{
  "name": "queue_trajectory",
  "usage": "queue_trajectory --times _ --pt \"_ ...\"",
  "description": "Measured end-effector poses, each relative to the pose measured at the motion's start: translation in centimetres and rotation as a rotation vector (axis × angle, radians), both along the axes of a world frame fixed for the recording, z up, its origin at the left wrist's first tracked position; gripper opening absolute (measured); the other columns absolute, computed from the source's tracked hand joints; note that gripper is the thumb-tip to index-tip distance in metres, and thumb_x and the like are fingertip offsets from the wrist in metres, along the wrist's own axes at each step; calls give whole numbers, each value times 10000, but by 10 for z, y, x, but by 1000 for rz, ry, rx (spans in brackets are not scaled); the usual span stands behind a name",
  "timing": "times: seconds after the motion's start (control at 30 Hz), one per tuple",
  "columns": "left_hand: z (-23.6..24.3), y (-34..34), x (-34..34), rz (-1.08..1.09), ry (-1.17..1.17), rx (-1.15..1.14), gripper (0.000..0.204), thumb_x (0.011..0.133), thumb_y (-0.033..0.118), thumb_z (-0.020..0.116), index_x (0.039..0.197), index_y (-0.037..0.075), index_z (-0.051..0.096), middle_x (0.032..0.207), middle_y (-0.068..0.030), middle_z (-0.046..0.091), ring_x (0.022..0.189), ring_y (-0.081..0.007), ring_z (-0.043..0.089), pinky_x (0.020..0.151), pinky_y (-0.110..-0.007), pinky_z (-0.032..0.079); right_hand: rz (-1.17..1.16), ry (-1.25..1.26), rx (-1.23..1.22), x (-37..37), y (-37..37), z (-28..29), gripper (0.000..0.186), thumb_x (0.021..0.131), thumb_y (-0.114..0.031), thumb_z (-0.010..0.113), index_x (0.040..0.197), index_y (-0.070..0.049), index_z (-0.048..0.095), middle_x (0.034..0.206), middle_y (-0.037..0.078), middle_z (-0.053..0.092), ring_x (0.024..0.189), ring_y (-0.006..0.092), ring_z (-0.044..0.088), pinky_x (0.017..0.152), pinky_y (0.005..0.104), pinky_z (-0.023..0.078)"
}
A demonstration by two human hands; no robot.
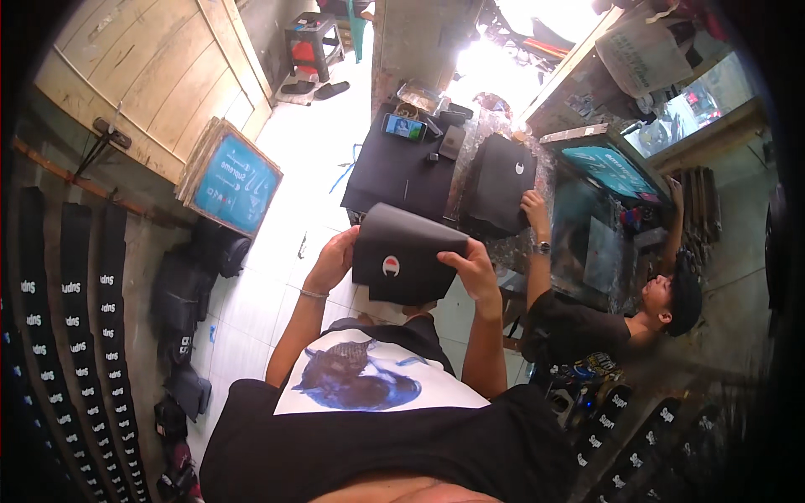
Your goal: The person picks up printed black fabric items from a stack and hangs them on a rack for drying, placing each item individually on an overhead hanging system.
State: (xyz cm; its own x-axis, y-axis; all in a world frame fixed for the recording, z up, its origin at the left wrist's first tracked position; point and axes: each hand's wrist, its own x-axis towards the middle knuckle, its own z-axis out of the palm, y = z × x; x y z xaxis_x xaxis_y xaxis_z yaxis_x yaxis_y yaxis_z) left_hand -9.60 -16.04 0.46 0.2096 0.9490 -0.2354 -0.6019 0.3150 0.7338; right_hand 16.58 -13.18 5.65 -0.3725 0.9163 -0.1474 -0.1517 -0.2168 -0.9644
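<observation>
Both my hands hold up a black sheet-like piece [402, 239] in front of my chest, with a small white and red printed emblem on it. Whether it is one layer or several, and what it is made of, I cannot tell. My left hand [334, 258] grips its left edge, the fingers partly hidden behind it. At the right edge, my right hand [474, 270] pinches it with the thumb on top. Beyond it lies a dark stack [398, 172] of flat black pieces.
A co-worker [587, 331] at the right touches a black stack [499, 184] with a matching emblem and a raised print screen [608, 168]. A phone [404, 127] rests on the dark stack. Another teal screen [231, 189] leans by the wooden door [151, 75]. Printed black strips [75, 335] hang left.
</observation>
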Motion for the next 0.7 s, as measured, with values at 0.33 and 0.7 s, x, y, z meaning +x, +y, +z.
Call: queue_trajectory --times 0.33,0.7 --pt "1 -29 -29 -6 233 -64 323 915 273 495 946 -33 595 851 -58 634 745 -84 578 700 -197 460 96 -249 51 -25 -13 -33 209 781 -39 590 973 45 601 860 36 626 771 90 547 706 241 447" --pt "14 -44 -40 -41 502 -72 380 903 330 514 938 -34 616 804 -33 618 697 -60 531 664 -202 441 174 -373 6 -45 -12 -66 224 766 -67 604 974 16 616 838 38 639 758 115 590 680 255 463"
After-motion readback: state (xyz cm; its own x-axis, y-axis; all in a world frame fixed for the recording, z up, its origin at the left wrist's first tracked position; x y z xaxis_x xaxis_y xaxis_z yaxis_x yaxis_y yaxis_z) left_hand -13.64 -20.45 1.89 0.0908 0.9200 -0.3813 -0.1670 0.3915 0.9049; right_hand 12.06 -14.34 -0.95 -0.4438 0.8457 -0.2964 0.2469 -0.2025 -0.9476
